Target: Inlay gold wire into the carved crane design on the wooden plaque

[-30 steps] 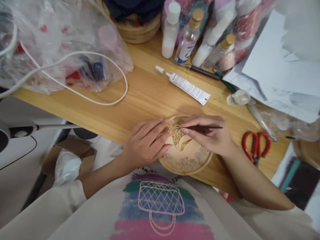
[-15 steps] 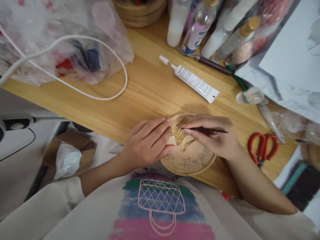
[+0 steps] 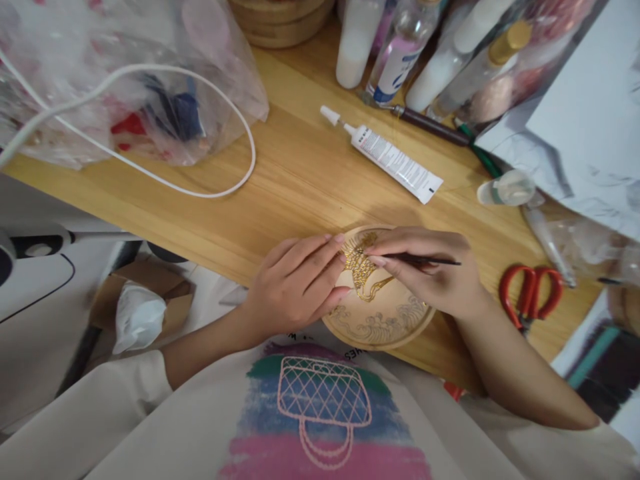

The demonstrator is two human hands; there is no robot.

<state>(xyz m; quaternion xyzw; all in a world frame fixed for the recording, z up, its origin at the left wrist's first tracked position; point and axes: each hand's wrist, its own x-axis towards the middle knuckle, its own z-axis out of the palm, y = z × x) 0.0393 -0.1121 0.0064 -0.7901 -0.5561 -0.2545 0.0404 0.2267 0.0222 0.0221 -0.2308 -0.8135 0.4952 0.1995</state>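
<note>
A round pale wooden plate (image 3: 367, 319) lies at the table's front edge, close to my body. Raised gold lines form a figure (image 3: 361, 268) on its upper part, and grey wave patterns are drawn along its lower rim. My left hand (image 3: 300, 283) rests at the plate's left edge, fingers stretched out over the rim and thumb apart below them. Between thumb and fingertips, my right hand (image 3: 433, 267) pinches a thin dark pointed tool (image 3: 417, 259). Its tip is down at the gold lines; whether it is tweezers or a brush, I cannot tell.
Beyond the plate lies a white glue tube (image 3: 395, 163) with a nozzle. Red-handled scissors (image 3: 531, 297) are at the right. Several bottles (image 3: 400, 60) stand at the back, beside papers (image 3: 590, 127). A white cable (image 3: 220, 195) loops near a plastic bag (image 3: 165, 80) at the left.
The view has shifted slightly. My right hand and the tool have moved a touch to the right over the gold figure; my left hand stays at the plate's edge.
</note>
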